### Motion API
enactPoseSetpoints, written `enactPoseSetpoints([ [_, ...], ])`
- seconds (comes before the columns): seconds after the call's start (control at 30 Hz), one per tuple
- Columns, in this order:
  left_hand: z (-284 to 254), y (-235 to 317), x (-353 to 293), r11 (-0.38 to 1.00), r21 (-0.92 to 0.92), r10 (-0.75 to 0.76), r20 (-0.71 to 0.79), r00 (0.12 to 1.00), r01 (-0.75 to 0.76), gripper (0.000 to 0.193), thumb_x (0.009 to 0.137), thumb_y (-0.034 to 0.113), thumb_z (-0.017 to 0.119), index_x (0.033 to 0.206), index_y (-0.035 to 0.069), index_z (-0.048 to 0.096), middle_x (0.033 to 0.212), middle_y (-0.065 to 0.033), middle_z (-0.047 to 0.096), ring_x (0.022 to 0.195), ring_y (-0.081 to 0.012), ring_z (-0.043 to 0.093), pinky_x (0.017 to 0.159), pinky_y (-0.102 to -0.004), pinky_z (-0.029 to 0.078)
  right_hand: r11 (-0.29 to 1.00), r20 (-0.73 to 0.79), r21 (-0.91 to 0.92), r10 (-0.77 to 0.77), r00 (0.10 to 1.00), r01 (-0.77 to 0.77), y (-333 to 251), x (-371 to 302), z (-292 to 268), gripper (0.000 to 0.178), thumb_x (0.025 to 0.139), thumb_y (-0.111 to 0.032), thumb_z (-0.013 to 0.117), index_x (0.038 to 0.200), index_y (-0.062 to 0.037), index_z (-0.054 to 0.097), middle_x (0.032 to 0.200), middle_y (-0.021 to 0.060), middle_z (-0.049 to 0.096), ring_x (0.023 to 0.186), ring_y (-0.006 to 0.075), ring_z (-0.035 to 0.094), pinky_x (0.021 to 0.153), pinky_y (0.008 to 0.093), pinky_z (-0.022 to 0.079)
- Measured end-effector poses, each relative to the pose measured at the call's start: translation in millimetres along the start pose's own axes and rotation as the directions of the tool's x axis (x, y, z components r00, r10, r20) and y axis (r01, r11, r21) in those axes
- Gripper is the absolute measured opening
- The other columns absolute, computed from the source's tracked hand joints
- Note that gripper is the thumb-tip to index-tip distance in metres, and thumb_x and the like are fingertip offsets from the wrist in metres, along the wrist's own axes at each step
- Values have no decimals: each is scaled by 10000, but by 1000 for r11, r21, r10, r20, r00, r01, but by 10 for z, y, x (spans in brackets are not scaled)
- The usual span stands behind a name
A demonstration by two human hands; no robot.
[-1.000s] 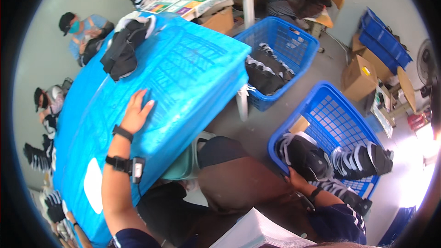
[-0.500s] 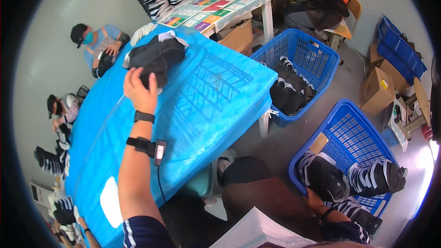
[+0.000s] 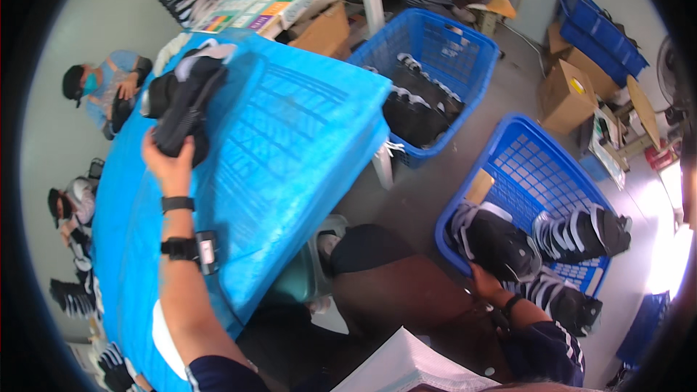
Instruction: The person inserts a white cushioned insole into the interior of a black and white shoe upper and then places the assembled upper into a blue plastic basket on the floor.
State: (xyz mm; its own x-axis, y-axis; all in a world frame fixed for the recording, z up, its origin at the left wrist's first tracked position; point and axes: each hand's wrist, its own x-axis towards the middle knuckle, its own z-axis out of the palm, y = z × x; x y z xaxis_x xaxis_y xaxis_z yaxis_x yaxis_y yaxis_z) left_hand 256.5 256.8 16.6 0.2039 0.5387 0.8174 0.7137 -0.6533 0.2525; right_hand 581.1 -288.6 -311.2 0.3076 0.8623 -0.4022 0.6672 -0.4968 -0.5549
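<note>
On the blue-covered table (image 3: 247,167), a pile of black shoe uppers (image 3: 190,105) with pale grey and white parts lies toward the far left. My left hand (image 3: 169,163) grips the near end of this pile, thumb on its right side and fingers on its left. Lower right, my right hand (image 3: 485,280) is at the near rim of a blue plastic basket (image 3: 519,131), against a nested stack of black shoe uppers (image 3: 501,243). Its fingers are largely hidden there. Two more striped stacks, a right stack (image 3: 584,232) and a near stack (image 3: 555,301), lie beside it.
Another blue basket (image 3: 475,43) holding black uppers stands by the table corner. Cardboard boxes (image 3: 568,94) and blue crates (image 3: 602,36) are at the right. Co-workers sit along the table's left side, one a person in a cap (image 3: 102,87). A patterned table (image 3: 290,0) stands behind.
The view has shifted, so the table and baskets sit further left and higher. My left hand stays at the table pile, its grip on the near end now plainer. My right hand stays at the basket.
</note>
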Motion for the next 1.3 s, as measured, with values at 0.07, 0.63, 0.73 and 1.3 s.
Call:
enactPoseSetpoints([
  [0.07,-90,146,-28,985,-170,-30,-9,1000,28,694,637,151,750,1185,-11,355,1127,-162,441,1013,-241,459,875,-343,385,1000,-30,6,10,1000,-10,83,-33,44,485,800,-222,537,1204,-17,363,1129,210,477,952,369,518,804,402,437],
  [0.63,-2028,444,-1459,768,602,139,177,974,-219,608,806,242,591,1290,14,301,1290,-169,363,1177,-300,360,991,-377,263,465,517,562,449,729,-684,329,610,326,485,885,-426,340,1050,-27,560,924,106,587,764,190,534,734,333,425],
  [0.73,-1565,1021,-1420,968,187,30,584,811,-170,591,823,178,528,1313,4,247,1352,-170,272,1255,-288,253,1029,-380,175,365,652,528,403,642,-766,437,688,410,462,863,-410,349,1017,-32,566,917,109,594,737,188,542,723,342,416],
  [1.3,-955,1276,-1122,965,181,-47,831,554,-191,721,676,4,546,1322,2,224,1378,-183,204,1277,-337,186,1029,-407,163,385,583,572,430,689,-724,889,865,1013,382,818,-346,444,973,-28,585,843,103,617,677,221,573,625,359,444],
])
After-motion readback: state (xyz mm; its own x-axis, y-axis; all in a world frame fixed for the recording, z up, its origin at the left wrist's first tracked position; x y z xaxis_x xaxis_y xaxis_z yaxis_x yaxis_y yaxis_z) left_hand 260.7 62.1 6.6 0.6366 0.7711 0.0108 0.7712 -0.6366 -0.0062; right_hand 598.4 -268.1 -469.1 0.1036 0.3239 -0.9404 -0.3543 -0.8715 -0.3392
